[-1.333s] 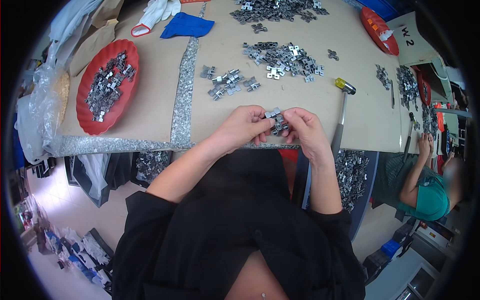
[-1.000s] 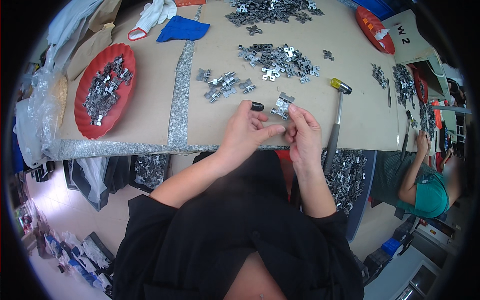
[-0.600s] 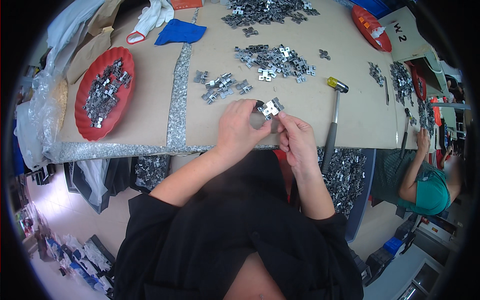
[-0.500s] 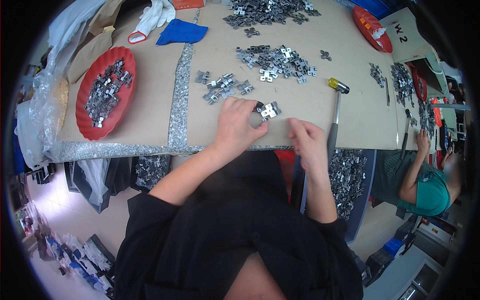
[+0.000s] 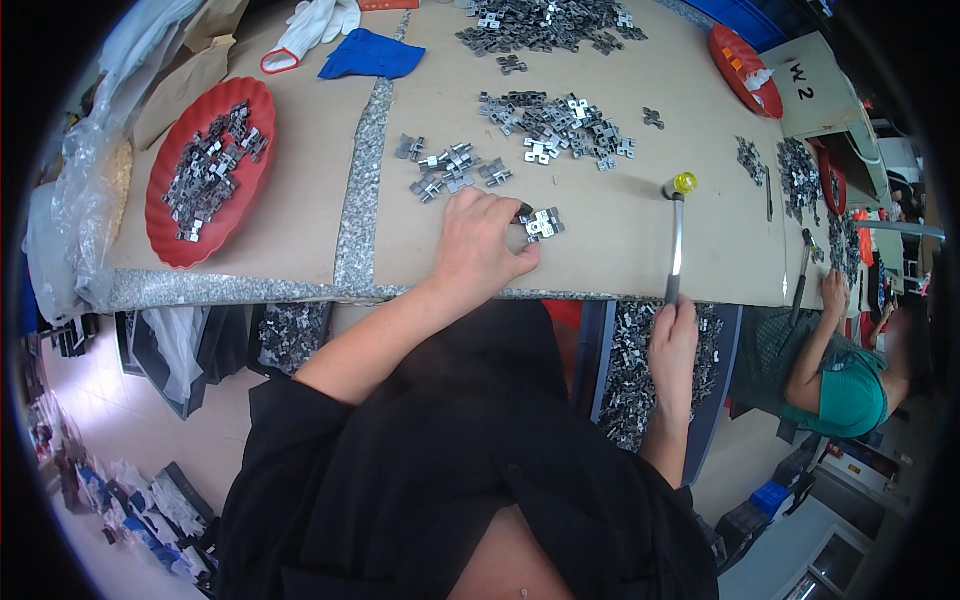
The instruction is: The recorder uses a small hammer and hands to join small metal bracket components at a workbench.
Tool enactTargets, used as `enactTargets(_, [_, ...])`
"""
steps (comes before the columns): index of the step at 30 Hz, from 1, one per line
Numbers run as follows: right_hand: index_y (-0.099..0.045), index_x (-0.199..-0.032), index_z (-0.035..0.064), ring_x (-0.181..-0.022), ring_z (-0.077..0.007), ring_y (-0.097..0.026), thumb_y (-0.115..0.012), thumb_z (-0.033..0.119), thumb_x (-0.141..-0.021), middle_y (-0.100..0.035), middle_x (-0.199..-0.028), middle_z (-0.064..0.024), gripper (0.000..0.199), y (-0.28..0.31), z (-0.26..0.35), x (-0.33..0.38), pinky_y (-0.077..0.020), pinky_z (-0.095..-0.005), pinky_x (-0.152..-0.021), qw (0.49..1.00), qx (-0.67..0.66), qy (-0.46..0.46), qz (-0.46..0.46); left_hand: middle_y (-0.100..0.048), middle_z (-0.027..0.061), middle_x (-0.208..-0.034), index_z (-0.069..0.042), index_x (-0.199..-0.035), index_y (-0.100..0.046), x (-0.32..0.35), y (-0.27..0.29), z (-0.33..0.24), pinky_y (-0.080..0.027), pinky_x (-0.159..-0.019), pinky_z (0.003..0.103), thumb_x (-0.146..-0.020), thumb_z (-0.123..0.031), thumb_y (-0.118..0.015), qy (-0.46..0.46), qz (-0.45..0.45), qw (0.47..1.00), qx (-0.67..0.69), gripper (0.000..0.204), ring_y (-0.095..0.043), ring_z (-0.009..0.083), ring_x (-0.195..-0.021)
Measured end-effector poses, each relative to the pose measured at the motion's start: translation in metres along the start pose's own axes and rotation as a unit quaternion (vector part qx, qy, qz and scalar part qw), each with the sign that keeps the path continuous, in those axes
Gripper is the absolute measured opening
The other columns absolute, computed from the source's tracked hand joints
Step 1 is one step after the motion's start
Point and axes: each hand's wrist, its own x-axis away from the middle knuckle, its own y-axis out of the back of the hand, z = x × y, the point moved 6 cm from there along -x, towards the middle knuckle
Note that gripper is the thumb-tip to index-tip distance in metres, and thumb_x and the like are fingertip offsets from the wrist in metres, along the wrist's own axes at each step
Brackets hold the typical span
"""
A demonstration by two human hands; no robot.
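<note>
My left hand (image 5: 478,238) rests on the table near its front edge, thumb and fingers closed on a small shiny metal bracket (image 5: 543,225) that lies flat. To the right, my right hand (image 5: 674,345) is wrapped round the grip of a hammer (image 5: 678,245) at the table edge. Its yellow head points away from me, slightly above the tabletop. Just beyond my left hand lies a small group of metal brackets (image 5: 452,168). Farther back is a larger heap of the same brackets (image 5: 572,128).
A red scalloped tray (image 5: 255,170) of brackets stands at the left. White gloves (image 5: 310,35) and a blue cloth (image 5: 372,55) lie behind. Below the table edge is a bin of metal parts (image 5: 625,385). At the right a co-worker in green (image 5: 855,395) sits by another hammer (image 5: 802,270).
My right hand has moved right and down and taken hold of the hammer's grip. The hammer head has lifted and shifted slightly. My left hand keeps its hold on the bracket.
</note>
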Motion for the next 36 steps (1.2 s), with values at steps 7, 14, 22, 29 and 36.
enactTargets(7, [-0.047, -0.106, 0.0011, -0.046, -0.0045, -0.041, -0.042, 0.021, -0.09, -0.044, -0.059, 0.0021, 0.026, -0.031, 0.034, 0.061, -0.0335, -0.0195, -0.041, 0.934, -0.276, 0.085, 0.209, -0.056, 0.005, -0.071, -0.003, -0.079, -0.058, -0.003, -0.002, 0.0, -0.037, -0.072, 0.033, -0.053, -0.013, -0.069, -0.006, 0.007, 1.0, -0.02, 0.029, -0.048, 0.022, -0.076])
enactTargets(14, [-0.044, -0.108, -0.0003, -0.074, -0.0416, -0.056, -0.04, 0.022, -0.089, -0.056, -0.076, -0.0253, 0.029, -0.023, 0.047, 0.057, -0.044, -0.0443, -0.062, 0.961, -0.138, 0.074, 0.227, -0.056, 0.0052, -0.071, -0.003, -0.079, -0.057, -0.004, -0.001, -0.002, -0.036, -0.073, 0.033, -0.054, -0.014, -0.068, 0.0, 0.017, 1.0, -0.016, 0.03, -0.048, 0.0222, -0.077])
enactTargets(22, [-0.044, -0.108, 0.0, -0.076, -0.0419, -0.056, -0.04, 0.022, -0.089, -0.056, -0.079, -0.0253, 0.029, -0.029, 0.044, 0.057, -0.0448, -0.0436, -0.063, 0.961, -0.139, 0.072, 0.229, -0.055, 0.0057, -0.074, -0.002, -0.08, -0.057, -0.001, -0.002, 0.0, -0.035, -0.072, 0.033, -0.054, -0.015, -0.07, -0.014, 0.014, 1.0, -0.022, 0.033, -0.048, 0.0219, -0.079])
enactTargets(29, [-0.047, -0.106, 0.0003, -0.053, -0.0202, -0.053, -0.04, 0.017, -0.089, -0.051, -0.061, -0.0129, 0.024, -0.014, 0.05, 0.062, -0.0427, -0.0278, -0.053, 0.968, -0.166, 0.166, 0.089, -0.056, 0.0063, -0.075, -0.001, -0.08, -0.057, -0.002, 0.0, -0.002, -0.034, -0.072, 0.033, -0.053, -0.016, -0.071, -0.017, 0.006, 1.0, -0.016, 0.034, -0.049, 0.022, -0.079])
enactTargets(36, [-0.044, -0.108, 0.0003, -0.076, -0.0428, -0.055, -0.041, 0.017, -0.088, -0.056, -0.081, -0.0253, 0.026, -0.029, 0.037, 0.062, -0.044, -0.0432, -0.062, 0.958, -0.19, 0.063, 0.205, -0.056, 0.0064, -0.075, -0.001, -0.08, -0.057, -0.002, -0.002, -0.002, -0.034, -0.072, 0.033, -0.053, -0.017, -0.071, -0.018, 0.01, 0.999, -0.027, 0.035, -0.049, 0.0222, -0.08])
